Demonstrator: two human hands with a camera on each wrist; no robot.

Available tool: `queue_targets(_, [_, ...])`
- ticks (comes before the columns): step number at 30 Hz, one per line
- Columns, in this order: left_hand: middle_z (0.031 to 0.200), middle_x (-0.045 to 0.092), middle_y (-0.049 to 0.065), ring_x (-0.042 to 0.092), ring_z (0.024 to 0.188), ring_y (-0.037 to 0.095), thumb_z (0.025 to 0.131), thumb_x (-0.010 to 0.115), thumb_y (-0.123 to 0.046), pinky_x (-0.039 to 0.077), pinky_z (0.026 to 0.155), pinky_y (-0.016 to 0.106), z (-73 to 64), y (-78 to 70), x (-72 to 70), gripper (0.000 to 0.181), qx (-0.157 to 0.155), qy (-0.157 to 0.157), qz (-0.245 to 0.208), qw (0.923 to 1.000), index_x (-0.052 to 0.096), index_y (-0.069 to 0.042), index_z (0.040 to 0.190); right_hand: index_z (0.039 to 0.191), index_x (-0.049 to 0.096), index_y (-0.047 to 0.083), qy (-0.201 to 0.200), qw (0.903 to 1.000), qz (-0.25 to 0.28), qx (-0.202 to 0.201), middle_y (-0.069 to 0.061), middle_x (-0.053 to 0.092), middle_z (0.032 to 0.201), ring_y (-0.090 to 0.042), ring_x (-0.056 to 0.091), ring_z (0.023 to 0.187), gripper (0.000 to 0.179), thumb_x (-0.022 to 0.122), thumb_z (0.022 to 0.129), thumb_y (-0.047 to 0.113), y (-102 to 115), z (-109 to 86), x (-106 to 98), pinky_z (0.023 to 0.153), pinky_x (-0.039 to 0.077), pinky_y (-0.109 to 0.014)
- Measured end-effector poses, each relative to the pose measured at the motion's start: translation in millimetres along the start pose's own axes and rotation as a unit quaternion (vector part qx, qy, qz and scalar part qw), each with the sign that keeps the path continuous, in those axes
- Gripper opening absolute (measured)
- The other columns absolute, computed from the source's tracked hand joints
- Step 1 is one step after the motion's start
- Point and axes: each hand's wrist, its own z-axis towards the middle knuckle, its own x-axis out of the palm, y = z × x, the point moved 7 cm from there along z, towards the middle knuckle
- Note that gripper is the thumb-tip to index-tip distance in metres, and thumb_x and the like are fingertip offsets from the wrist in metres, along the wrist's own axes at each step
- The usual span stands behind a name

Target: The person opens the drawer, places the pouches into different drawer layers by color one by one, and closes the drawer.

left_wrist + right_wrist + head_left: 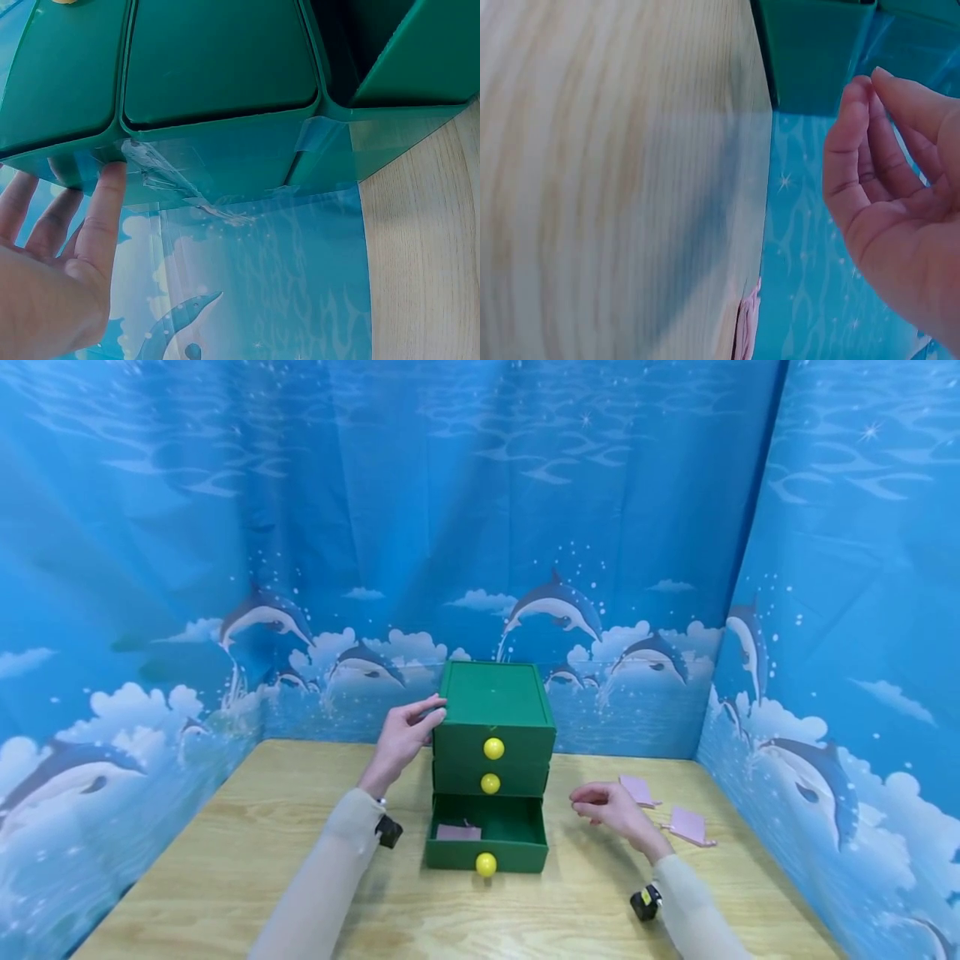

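A green drawer unit [495,695] with yellow round knobs stands on the table. Its bottom drawer [517,857] is pulled out, and a small pink pouch [459,832] lies inside on the left. My left hand [405,739] touches the unit's upper left side; in the left wrist view its extended fingers [111,195] rest against the green wall. To the right of the drawer, my right hand [618,814] hovers above the table, fingers loosely bent and thumb near the forefinger, holding nothing. Two more pink pouches, one farther back [637,790] and one nearer [687,826], lie beyond it.
The wooden table [225,852] meets a blue dolphin-print curtain [450,527] at the back and sides. Clear tape [161,169] runs along the side of the drawer unit. The upper two drawers are closed.
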Motion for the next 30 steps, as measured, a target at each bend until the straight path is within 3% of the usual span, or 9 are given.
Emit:
queue_targets(6, [0.154,0.043,0.002,0.061,0.110,0.020,0.096,0.060,-0.043,0.053,0.073,0.032,-0.1,-2.0,-0.2,0.041,0.005,0.001,-0.003,1.0000,0.063,-0.023,0.133,0.121,0.063,-0.006,-0.004,0.9999,-0.008,0.005,-0.023,0.067,0.115,-0.011,0.064,0.090,0.037,0.067,0.093,0.018,-8.2,-4.4,-12.6,0.072,0.057,-0.037])
queue_targets(13, [0.152,0.045,-0.005,0.061,0.115,0.019,0.097,0.060,-0.042,0.054,0.075,0.033,0.2,-1.4,-0.2,0.040,-0.003,-0.001,0.003,1.0000,0.063,-0.023,0.132,0.115,0.067,-0.006,-0.024,0.9982,-0.052,0.017,-0.019,0.070,0.107,-0.009,0.059,0.083,0.031,0.069,0.092,0.015,-17.7,-12.9,-27.2,0.066,0.052,-0.029])
queue_targets(21, [0.153,0.044,0.000,0.061,0.110,0.021,0.097,0.060,-0.040,0.053,0.074,0.033,-0.8,-2.9,-0.4,0.040,0.001,0.000,0.004,1.0000,0.062,-0.022,0.133,0.112,0.068,-0.006,-0.048,0.9962,-0.065,0.032,-0.019,0.068,0.112,-0.010,0.057,0.088,0.027,0.068,0.092,0.012,-30.1,-23.2,-45.3,0.070,0.050,-0.026])
queue_targets(25, [0.152,0.045,-0.002,0.061,0.110,0.020,0.097,0.060,-0.041,0.054,0.080,0.041,-1.3,-2.2,-1.2,0.040,-0.002,-0.005,0.004,1.0000,0.063,-0.024,0.133,0.110,0.069,-0.006,-0.066,0.9934,-0.088,0.032,-0.021,0.068,0.113,-0.017,0.059,0.098,0.025,0.068,0.090,0.009,-35.6,-29.3,-54.5,0.077,0.049,-0.023])
queue_targets(30, [0.152,0.045,-0.002,0.060,0.115,0.021,0.097,0.060,-0.041,0.052,0.089,0.053,-2.1,-1.7,0.4,0.041,-0.005,-0.002,0.004,1.0000,0.062,-0.023,0.133,0.108,0.071,-0.003,-0.093,0.9852,-0.136,0.048,-0.018,0.070,0.107,-0.026,0.061,0.101,0.024,0.070,0.088,0.010,-41.8,-40.1,-67.6,0.083,0.047,-0.032])
